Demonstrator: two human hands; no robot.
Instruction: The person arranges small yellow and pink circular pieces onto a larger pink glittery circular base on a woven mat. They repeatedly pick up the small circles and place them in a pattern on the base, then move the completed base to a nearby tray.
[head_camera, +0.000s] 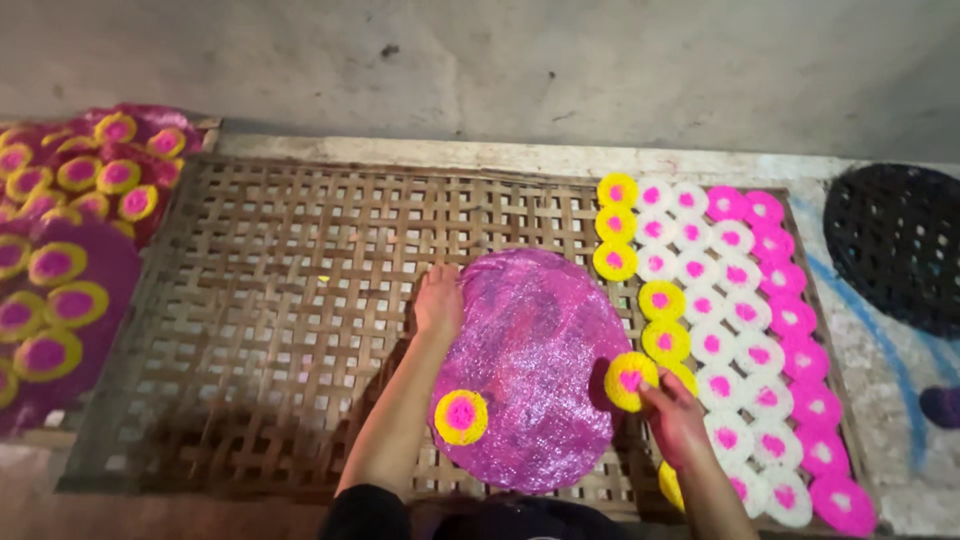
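Purple oval mat: one yellow-pink disc placed; right hand fingers pinch second disc at edge; left hand flat, open, steadying mat; most of surface bare

Just one head cam, looking steeply down from close above, facing the wall; woven rack stretches out beyond the fingers.

An oval mat lies on a woven rack; rows of small discs lie to its right; one disc sits on its near-left part.
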